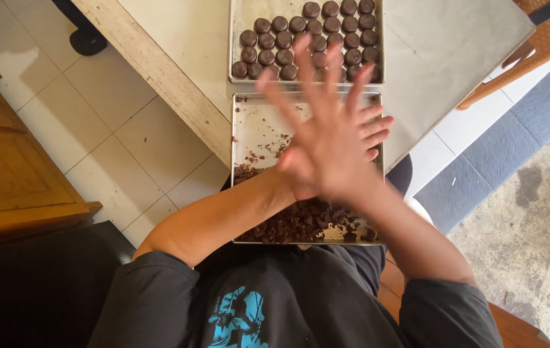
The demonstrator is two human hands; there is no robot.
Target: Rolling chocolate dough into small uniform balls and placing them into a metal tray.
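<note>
My right hand (323, 122) lies flat across my left hand (379, 133), palm to palm, above a metal tray (233, 161). The right hand's spread fingers point away from me and are blurred. Pointing right, the left hand's fingers stick out from under it. Whatever may sit between the palms is hidden. The tray holds a heap of dark brown crumbs (294, 222) at its near end, with scattered bits further up. Behind it, a second metal tray (231, 45) carries several rows of round dark chocolate pieces (284, 40).
Both trays rest on a pale wooden table (178, 58), the near one overhanging its edge above my lap. A woven chair (545, 42) stands at the top right and a wooden cabinet (10, 161) at the left. White tiled floor (114, 122) lies between.
</note>
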